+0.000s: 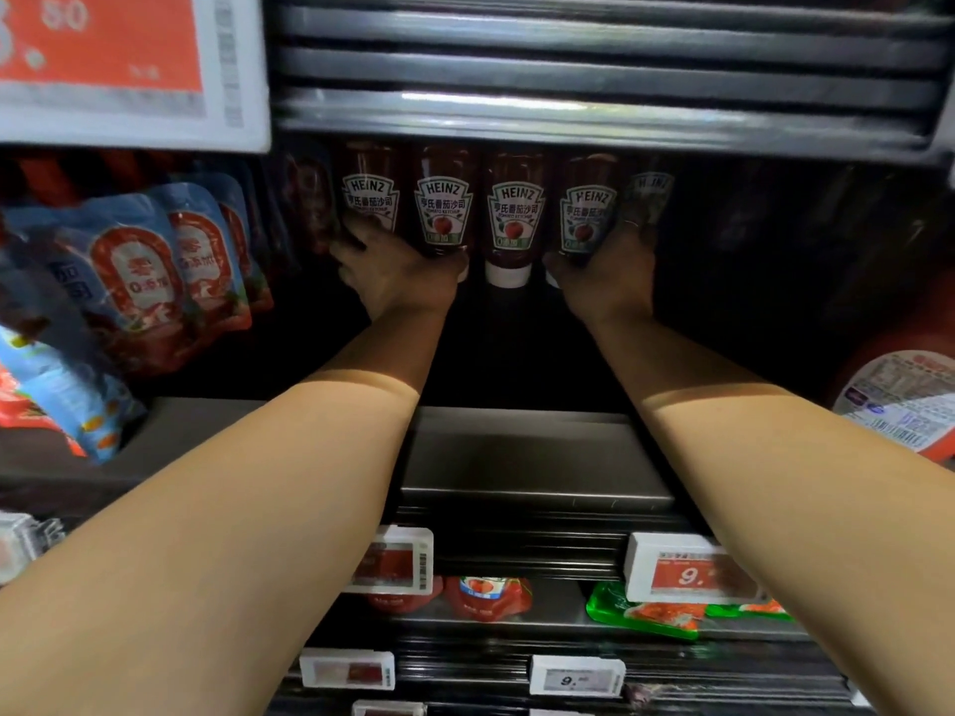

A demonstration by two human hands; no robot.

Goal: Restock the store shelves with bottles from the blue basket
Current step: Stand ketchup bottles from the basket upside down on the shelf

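2 bare forearms reach deep into a dark metal shelf [532,457], under the ribbed underside of the shelf above [604,69]. A big orange price sign [103,43] hangs at the upper left. Blue-and-red sauce pouches [134,271] stand in an overlapping row on the left side of the shelf, and a large red container with a white label [899,400] leans in from the right edge.

At the back of the shelf stand the ketchup bottles [514,214], caps down, in a close row: 4 show their labels plainly, with dimmer ones in shadow at each end. The left hand [398,273] curls round the bases of the 2 leftmost lit bottles, fingers reaching behind the first, thumb side against the second. The right hand [610,271] grips the fourth bottle near its cap, fingers wrapped round its far side; a ring shows on 1 finger. The third bottle stands between the hands, untouched, its white cap clear.

Below the shelf's front edge hang 2 electronic price tags [687,568], with 2 more on the rail beneath. Red sauce packs [488,596] and green-edged packets [646,612] lie on the lower shelf.
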